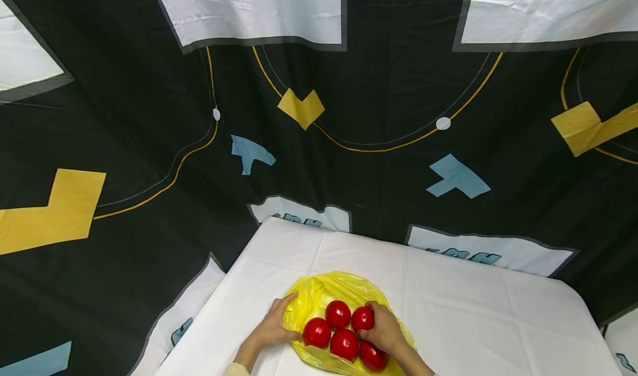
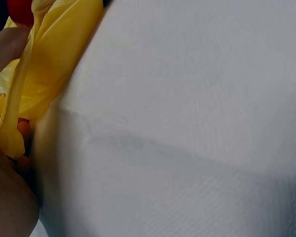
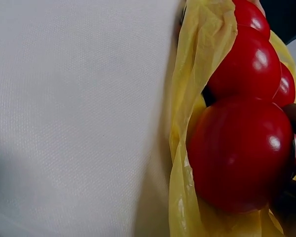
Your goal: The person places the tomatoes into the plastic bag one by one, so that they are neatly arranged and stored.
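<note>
A yellow plastic bag (image 1: 344, 281) lies spread open on the white-covered table in the head view, with several glossy red balls (image 1: 344, 344) grouped inside it. At the bag's left side my left hand (image 1: 271, 323) grips its edge, and the left wrist view shows the folded plastic (image 2: 54, 64) between thumb and fingers. My right hand (image 1: 386, 329) reaches over the bag's right part. Its fingers and thumb hold the upper-right red ball (image 1: 362, 319). Close up in the right wrist view, a large red ball (image 3: 241, 153) sits against the bag's crumpled rim (image 3: 180, 148), beside the partly hidden hand.
The white cloth (image 1: 473, 309) covers the table and stretches to the right of the bag. Behind the table hangs a black cloth (image 1: 374, 199) printed with white, yellow and blue shapes.
</note>
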`<state>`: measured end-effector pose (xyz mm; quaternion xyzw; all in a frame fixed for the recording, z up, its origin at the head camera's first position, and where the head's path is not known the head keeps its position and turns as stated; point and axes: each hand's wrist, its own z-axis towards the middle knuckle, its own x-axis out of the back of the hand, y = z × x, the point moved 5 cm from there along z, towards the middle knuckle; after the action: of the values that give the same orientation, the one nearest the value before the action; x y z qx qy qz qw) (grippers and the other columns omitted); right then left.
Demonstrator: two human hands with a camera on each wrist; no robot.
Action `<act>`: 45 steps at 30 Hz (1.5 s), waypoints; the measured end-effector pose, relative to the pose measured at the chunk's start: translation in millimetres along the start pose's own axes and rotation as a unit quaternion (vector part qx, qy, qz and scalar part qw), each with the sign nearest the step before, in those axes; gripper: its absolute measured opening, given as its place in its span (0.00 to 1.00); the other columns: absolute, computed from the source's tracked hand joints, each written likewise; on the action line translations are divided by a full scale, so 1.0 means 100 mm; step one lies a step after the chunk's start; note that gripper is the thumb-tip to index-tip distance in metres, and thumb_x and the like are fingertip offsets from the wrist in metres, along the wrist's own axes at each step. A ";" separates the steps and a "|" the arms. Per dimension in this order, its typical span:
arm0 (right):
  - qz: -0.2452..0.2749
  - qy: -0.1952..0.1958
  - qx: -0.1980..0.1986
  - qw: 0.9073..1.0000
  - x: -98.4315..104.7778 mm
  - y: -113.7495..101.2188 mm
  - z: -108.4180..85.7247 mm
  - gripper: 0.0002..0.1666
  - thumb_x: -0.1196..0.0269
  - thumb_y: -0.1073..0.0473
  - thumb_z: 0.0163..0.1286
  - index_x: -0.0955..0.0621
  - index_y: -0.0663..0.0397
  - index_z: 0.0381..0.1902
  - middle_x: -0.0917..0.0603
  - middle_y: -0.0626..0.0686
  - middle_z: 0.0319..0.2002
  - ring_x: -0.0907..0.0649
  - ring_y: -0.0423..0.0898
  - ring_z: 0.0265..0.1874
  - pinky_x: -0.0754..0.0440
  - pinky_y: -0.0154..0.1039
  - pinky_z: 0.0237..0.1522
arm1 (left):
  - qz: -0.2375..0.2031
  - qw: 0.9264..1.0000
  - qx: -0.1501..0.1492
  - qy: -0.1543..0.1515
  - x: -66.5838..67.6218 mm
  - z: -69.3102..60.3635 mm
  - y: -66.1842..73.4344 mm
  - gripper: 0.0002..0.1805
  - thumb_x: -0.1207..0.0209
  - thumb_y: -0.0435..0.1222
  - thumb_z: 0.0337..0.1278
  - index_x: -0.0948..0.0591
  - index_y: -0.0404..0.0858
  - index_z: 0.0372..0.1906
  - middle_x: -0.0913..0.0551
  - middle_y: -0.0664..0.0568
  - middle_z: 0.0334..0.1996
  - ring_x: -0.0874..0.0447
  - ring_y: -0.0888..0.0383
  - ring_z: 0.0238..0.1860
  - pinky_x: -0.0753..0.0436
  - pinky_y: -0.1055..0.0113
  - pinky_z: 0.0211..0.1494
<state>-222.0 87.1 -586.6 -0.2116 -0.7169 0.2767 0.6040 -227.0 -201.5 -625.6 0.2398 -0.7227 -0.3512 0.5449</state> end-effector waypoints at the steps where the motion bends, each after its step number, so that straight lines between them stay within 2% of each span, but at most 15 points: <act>1: 0.001 -0.004 -0.004 1.000 0.00 0.00 -0.01 0.40 0.24 0.58 0.45 0.27 0.60 0.56 0.24 0.58 0.43 0.22 0.59 0.45 0.20 0.60 0.42 | 0.000 1.000 -0.001 0.001 0.00 0.00 0.00 0.58 0.26 0.47 0.26 0.42 0.48 0.72 0.36 0.47 0.54 0.36 0.43 0.59 0.36 0.38 0.62; 4: 0.002 -0.010 -0.012 1.000 0.00 0.00 -0.01 0.40 0.24 0.59 0.45 0.27 0.59 0.56 0.24 0.58 0.43 0.22 0.59 0.45 0.20 0.60 0.41 | -0.001 1.000 -0.003 0.001 -0.01 -0.01 0.02 0.58 0.26 0.47 0.26 0.42 0.47 0.72 0.36 0.47 0.54 0.36 0.43 0.60 0.37 0.38 0.62; 24: 0.005 -0.003 0.017 1.000 0.00 0.01 -0.05 0.40 0.26 0.58 0.48 0.29 0.61 0.58 0.24 0.58 0.44 0.22 0.57 0.45 0.21 0.60 0.43 | 0.004 1.000 -0.007 0.000 -0.04 0.00 0.00 0.58 0.26 0.49 0.27 0.41 0.49 0.72 0.36 0.50 0.50 0.34 0.47 0.55 0.34 0.39 0.61; 33: 0.011 -0.031 -0.028 0.999 -0.03 0.02 -0.04 0.41 0.27 0.55 0.51 0.30 0.59 0.61 0.25 0.58 0.46 0.23 0.57 0.46 0.21 0.61 0.43 | 0.029 1.000 -0.012 -0.002 -0.02 -0.01 0.01 0.56 0.28 0.48 0.28 0.41 0.49 0.72 0.36 0.50 0.50 0.32 0.49 0.53 0.31 0.42 0.60; 38: 0.008 -0.030 -0.005 1.000 0.00 0.00 -0.06 0.39 0.29 0.54 0.54 0.30 0.61 0.61 0.24 0.60 0.48 0.23 0.59 0.48 0.22 0.61 0.46 | 0.059 0.998 -0.025 -0.007 0.02 -0.01 0.06 0.55 0.28 0.49 0.31 0.42 0.48 0.72 0.37 0.50 0.48 0.33 0.51 0.51 0.30 0.45 0.58; 45: 0.010 -0.024 0.030 0.999 0.10 -0.02 -0.10 0.37 0.30 0.53 0.55 0.29 0.62 0.59 0.24 0.61 0.51 0.24 0.60 0.50 0.23 0.61 0.47 | 0.084 0.996 -0.024 -0.018 0.07 -0.03 0.18 0.54 0.29 0.50 0.32 0.41 0.45 0.71 0.36 0.48 0.47 0.32 0.51 0.48 0.28 0.43 0.56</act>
<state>-213.4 92.9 -576.7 -0.1939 -0.7206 0.3088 0.5898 -225.4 -196.1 -606.7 0.1590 -0.7411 -0.3260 0.5649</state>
